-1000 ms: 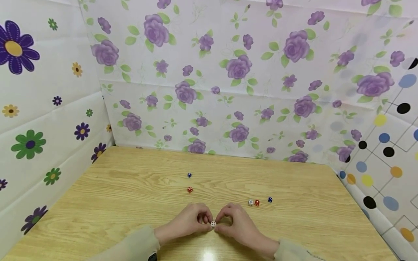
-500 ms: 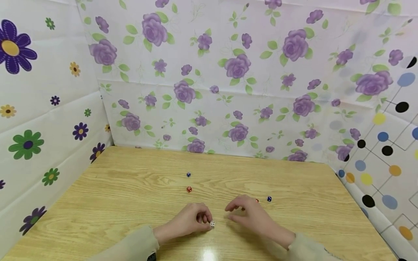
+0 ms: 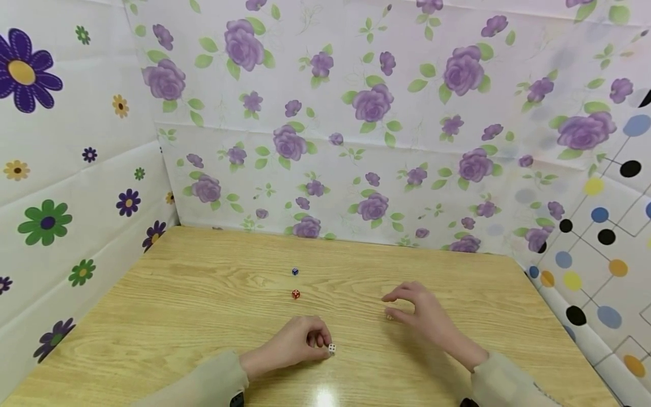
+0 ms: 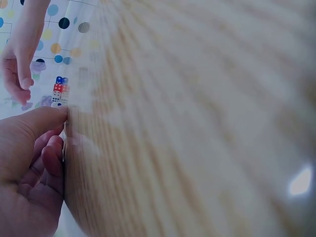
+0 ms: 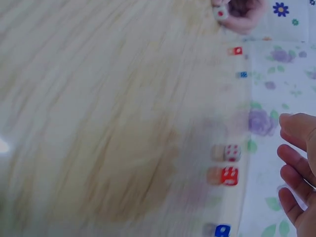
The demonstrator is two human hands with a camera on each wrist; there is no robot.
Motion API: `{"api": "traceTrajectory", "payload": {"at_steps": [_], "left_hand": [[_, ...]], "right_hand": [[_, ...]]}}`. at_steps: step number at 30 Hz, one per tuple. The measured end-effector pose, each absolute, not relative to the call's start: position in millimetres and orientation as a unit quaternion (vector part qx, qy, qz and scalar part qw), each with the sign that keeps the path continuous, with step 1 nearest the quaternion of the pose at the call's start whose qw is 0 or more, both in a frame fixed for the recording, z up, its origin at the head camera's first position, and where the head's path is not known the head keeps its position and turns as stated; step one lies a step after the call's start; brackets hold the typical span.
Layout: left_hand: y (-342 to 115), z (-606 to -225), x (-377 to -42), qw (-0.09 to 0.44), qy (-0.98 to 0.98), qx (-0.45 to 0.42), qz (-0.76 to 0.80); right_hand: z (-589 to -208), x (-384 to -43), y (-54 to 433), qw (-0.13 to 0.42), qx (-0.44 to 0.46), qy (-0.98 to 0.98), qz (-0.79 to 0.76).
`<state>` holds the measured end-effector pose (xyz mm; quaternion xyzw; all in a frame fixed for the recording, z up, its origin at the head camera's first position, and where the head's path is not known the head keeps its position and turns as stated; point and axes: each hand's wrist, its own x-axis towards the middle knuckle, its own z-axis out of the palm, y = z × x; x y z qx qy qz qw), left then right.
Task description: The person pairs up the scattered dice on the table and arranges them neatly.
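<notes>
Thumb and index fingertip of my left hand [image 3: 297,342] pinch a white die [image 3: 332,349] low on the wooden table. The right wrist view shows that same die with a red pip facing it. Farther right, my right hand [image 3: 424,314] hovers with thumb and fingers spread apart and nothing between them. Under it a second white die [image 5: 232,152] stands beside a red die [image 5: 229,176], with a blue die [image 5: 222,230] a little apart. From the head view the hand hides most of this row.
Another red die [image 3: 296,294] lies on the table [image 3: 213,294] ahead of my left hand, and another blue die [image 3: 295,272] sits behind it. A flowered cloth [image 3: 325,169] walls off the table's back edge; patterned sheets stand at both sides.
My right hand has left the white die and moved right and forward, over the row of dice, its fingers opening. My left hand has stayed at the die.
</notes>
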<state>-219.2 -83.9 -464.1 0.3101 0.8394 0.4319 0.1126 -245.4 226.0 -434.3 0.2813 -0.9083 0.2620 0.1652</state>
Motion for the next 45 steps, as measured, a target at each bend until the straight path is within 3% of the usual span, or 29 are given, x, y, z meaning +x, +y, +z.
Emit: {"api": "traceTrajectory", "payload": {"at_steps": [9, 45], "left_hand": [[-84.2, -461.9, -220.7, 0.122, 0.838, 0.309, 0.433], [-85.3, -463.9, -221.0, 0.121, 0.836, 0.307, 0.438]], "right_hand": [[-443.8, -251.0, 235.4, 0.185, 0.278, -0.925, 0.183], [-454.8, -252.7, 234.0, 0.166, 0.240, -0.941, 0.171]]}}
